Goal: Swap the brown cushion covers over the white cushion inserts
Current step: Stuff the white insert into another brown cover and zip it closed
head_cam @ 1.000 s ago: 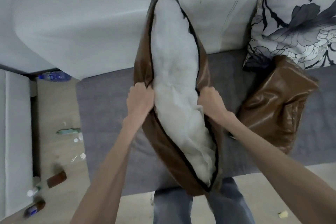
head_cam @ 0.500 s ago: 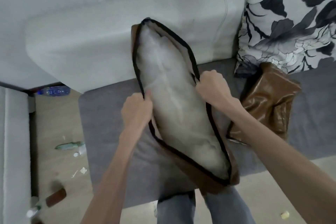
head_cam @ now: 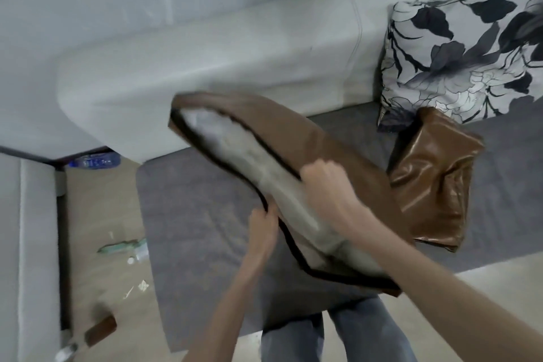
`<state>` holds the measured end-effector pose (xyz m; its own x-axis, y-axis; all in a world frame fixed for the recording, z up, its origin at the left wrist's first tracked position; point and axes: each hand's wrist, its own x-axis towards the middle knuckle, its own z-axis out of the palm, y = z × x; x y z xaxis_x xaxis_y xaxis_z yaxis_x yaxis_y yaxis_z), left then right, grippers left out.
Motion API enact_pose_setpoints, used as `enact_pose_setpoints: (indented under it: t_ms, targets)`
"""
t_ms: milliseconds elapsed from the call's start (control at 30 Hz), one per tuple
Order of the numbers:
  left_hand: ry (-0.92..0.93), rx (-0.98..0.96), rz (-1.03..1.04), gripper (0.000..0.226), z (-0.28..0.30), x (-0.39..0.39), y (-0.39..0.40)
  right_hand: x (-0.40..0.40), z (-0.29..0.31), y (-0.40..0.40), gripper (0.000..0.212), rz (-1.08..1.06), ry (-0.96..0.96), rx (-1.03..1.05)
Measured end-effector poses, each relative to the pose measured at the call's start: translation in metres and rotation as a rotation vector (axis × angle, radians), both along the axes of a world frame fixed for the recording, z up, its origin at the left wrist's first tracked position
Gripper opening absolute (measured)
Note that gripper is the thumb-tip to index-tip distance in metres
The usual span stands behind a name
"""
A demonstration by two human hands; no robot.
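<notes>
You had the brown cover (head_cam: 329,153) held up over the sofa seat (head_cam: 188,209), white insert (head_cam: 264,167) showing through its open edge. Left hand (head_cam: 263,232) pinched the near lip, right hand (head_cam: 329,185) gripped the far one, probably to spread the mouth. Second brown cover (head_cam: 435,185) sat right of it

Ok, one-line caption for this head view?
Left hand and right hand grip the open brown cushion cover around its white insert above the sofa.
</notes>
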<state>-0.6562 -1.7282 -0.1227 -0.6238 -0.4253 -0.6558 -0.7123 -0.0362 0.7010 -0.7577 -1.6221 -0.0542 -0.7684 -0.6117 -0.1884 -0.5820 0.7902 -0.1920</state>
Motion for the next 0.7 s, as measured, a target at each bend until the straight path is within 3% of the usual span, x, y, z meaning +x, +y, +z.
enact_pose_setpoints:
  t_ms: [100,167,267,333,400,467,567,700]
  targets:
    - [-0.297,0.260,-0.027,0.015,-0.052,0.053,0.022,0.061,-0.069,0.024,0.011,0.154,-0.457,0.263]
    - [-0.428,0.338,0.027,0.015,-0.074,0.078,0.017,0.085,-0.107,0.046,0.016,0.150,-0.719,0.348]
    - [-0.545,0.312,0.016,0.016,-0.095,0.098,-0.001,0.087,-0.139,0.072,0.025,0.018,-0.854,0.329]
    - [-0.562,0.192,-0.160,0.022,-0.105,0.103,-0.010,0.077,-0.156,0.086,0.035,-0.107,-0.811,0.255]
    - [-0.440,-0.148,-0.325,0.024,-0.110,0.097,-0.016,0.060,-0.171,0.091,0.042,-0.201,-0.672,0.196]
    - [-0.258,-0.365,-0.359,0.029,-0.110,0.075,-0.020,0.043,-0.183,0.086,0.046,-0.258,-0.513,0.148]
    - [-0.065,-0.593,-0.424,0.048,-0.127,0.027,-0.032,0.016,-0.200,0.066,0.051,-0.293,-0.324,0.029]
    - [0.061,-0.793,-0.525,0.054,-0.171,-0.030,-0.038,-0.021,-0.236,0.032,0.059,-0.254,-0.150,-0.128]
